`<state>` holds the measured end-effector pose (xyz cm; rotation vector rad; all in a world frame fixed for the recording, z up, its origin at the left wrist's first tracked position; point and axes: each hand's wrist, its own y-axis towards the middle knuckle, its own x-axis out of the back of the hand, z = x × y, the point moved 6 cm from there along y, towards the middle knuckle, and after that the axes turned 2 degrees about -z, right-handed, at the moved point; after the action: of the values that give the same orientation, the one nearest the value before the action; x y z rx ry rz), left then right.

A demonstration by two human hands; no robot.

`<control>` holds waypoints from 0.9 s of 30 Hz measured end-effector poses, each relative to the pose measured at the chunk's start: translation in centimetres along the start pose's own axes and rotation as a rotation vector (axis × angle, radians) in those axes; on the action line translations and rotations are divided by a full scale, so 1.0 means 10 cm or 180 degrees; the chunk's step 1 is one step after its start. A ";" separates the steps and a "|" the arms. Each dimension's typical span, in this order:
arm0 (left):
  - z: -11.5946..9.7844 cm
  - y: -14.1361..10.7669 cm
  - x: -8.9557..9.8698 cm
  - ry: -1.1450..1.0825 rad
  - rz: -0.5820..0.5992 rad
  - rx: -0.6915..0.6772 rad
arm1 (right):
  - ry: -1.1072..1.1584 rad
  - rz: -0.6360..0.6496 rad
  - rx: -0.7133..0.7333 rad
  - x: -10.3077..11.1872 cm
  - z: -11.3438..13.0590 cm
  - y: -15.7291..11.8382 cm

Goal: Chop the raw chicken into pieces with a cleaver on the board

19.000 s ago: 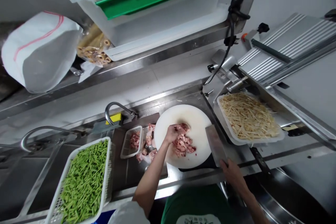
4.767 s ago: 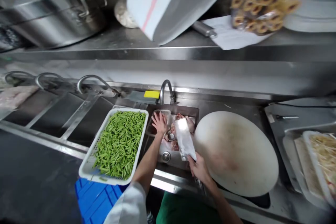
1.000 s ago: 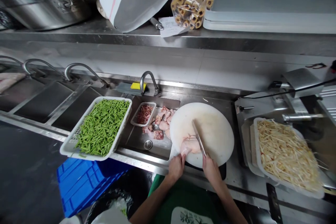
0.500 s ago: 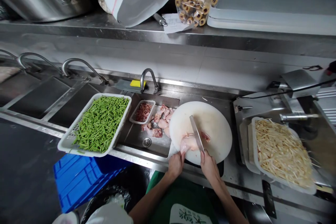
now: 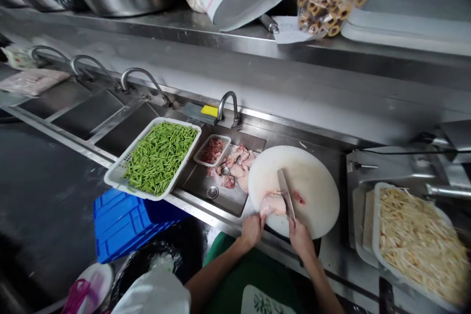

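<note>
On the round white cutting board [image 5: 316, 181] lies a pale chicken leg [image 5: 273, 204]. My left hand [image 5: 252, 230] is closed on the near left end of it. My right hand [image 5: 300, 238] grips the handle of a cleaver [image 5: 286, 193], whose blade stands along the right side of the leg. A small red cut piece of meat [image 5: 299, 197] lies apart, to the right of the blade. Left of the board, several raw chicken pieces [image 5: 239, 169] rest in the sink [image 5: 228, 204] beside a small white basket [image 5: 198, 161] of chopped meat.
A white basket [image 5: 110, 176] of cut green beans straddles the sink edge at left. Bean sprouts [image 5: 415, 235] fill a tray at right. A faucet [image 5: 230, 95] and yellow sponge [image 5: 209, 111] stand behind the sink. Blue crates [image 5: 121, 225] sit below; a steel shelf [image 5: 250, 41] hangs above.
The view has swung right-to-left, so things sit further right in the picture. The cleaver now stands between the leg and the small red piece, which shows a wider gap from the leg.
</note>
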<state>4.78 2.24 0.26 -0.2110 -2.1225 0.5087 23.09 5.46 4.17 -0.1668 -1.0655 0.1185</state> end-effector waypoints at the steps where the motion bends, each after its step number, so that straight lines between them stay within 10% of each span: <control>1: 0.01 0.00 0.00 -0.0002 -0.0018 -0.0006 | 0.0063 0.0078 0.0019 -0.06 -0.08 0.04; 7: 0.06 0.02 -0.05 -0.0014 -0.0037 -0.0109 | 0.0322 0.0179 -0.0319 0.16 -0.37 0.12; 17: 0.07 0.03 -0.06 -0.0088 -0.0019 -0.0084 | 0.0211 -0.1289 0.0090 0.83 0.27 0.00; 23: 0.12 0.07 -0.09 -0.0662 -0.0093 -0.0167 | 0.0077 -0.0077 0.0001 0.11 -0.09 0.01; 27: 0.27 0.08 -0.30 -0.1982 0.0757 0.0072 | -0.0193 0.0165 -0.0117 0.03 -0.32 -0.10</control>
<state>4.19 1.22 -3.68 -0.3260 -2.7104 0.8180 26.04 4.25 3.15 -0.2254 -1.1246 0.1515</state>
